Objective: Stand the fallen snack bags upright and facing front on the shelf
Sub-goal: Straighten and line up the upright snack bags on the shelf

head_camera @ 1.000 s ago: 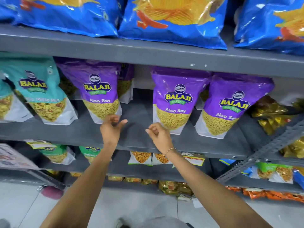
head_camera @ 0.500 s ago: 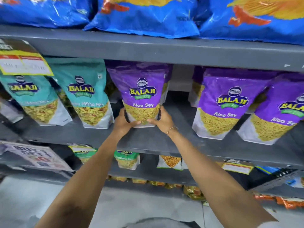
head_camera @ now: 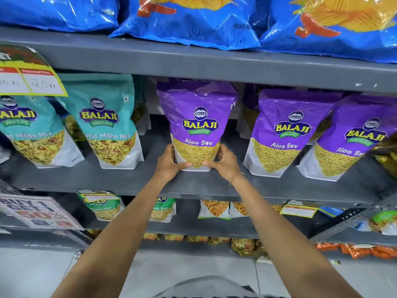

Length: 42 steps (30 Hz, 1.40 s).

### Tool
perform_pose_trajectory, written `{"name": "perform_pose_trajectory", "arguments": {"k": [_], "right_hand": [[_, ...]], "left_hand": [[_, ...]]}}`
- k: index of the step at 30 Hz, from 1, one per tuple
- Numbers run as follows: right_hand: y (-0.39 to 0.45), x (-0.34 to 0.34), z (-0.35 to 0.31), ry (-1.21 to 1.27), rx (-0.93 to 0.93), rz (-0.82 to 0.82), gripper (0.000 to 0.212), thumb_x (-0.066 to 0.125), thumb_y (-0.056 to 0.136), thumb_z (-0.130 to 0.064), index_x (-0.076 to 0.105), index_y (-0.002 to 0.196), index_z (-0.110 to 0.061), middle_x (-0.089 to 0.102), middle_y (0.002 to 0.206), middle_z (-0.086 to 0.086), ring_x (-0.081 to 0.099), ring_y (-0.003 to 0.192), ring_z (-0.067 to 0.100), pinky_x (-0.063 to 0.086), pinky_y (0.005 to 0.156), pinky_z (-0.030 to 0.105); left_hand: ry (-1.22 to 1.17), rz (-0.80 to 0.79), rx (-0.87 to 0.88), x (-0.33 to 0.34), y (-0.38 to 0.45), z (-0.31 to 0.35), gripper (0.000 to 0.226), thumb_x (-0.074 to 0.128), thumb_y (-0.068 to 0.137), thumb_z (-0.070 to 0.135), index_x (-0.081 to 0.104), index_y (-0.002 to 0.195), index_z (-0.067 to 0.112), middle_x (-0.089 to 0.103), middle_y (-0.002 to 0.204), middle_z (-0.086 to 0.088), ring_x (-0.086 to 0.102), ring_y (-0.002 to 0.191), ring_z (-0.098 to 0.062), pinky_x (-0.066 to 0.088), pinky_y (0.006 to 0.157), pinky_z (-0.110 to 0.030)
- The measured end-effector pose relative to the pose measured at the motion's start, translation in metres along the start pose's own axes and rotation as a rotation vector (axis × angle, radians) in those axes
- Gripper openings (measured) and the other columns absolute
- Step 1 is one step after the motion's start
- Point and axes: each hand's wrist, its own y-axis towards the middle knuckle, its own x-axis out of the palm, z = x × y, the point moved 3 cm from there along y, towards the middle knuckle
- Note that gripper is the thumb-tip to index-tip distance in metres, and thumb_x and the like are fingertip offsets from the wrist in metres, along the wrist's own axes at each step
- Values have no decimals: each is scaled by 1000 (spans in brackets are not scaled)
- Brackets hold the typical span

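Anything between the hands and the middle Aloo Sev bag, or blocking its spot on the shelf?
Nothing visible. The left hand and right hand already grip the Aloo Sev bag at its lower corners. It stands upright, facing front, on the grey shelf, with open gaps to the bags either side.

Grey painted metal shelving [head_camera: 214, 67] runs in tiers across the view, its boards scuffed in places. A slotted grey steel bracket [head_camera: 352, 220] angles down at the right. Below lies a pale, glossy tiled floor [head_camera: 32, 274] under even, bright light.
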Motion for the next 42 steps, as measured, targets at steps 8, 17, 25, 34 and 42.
{"name": "perform_pose_trajectory", "arguments": {"k": [8,17,25,34,42], "right_hand": [[-1,-3,-4,-8,16,-86,72,84,63,-26,45,122,-17,60,126,6,58,114,22,50,98,46],[-37,-47,-37,-282,-223,276,11,59,88,-16,64,96,-12,72,85,10,66,76,20,56,76,40],[-44,-147,-131,-852,-636,761,24,49,93,-24,67,107,-15,64,113,16,51,103,34,38,90,43],[-9,-201,-144,-961,-409,456,34,45,95,-32,61,120,-15,62,126,14,52,118,34,30,103,39],[9,-213,-145,-945,-334,523,35,47,93,-26,57,125,-17,51,139,12,42,130,32,31,104,37]], "left_hand": [[66,-17,6,-1,-5,4,85,87,62,29,39,132,16,56,134,-6,56,121,-23,48,99,-37],[100,279,306,28,-64,24,38,78,73,32,47,96,28,50,95,8,52,85,8,45,74,-16],[156,-252,437,140,-58,86,73,70,83,27,31,143,10,37,147,-3,38,136,-16,31,111,-25],[10,-266,87,197,-19,84,106,87,61,31,24,144,11,39,148,-8,37,137,-23,36,108,-34],[68,-146,69,205,-8,71,67,87,59,33,51,112,13,66,118,-7,62,107,-24,51,85,-31]]}}
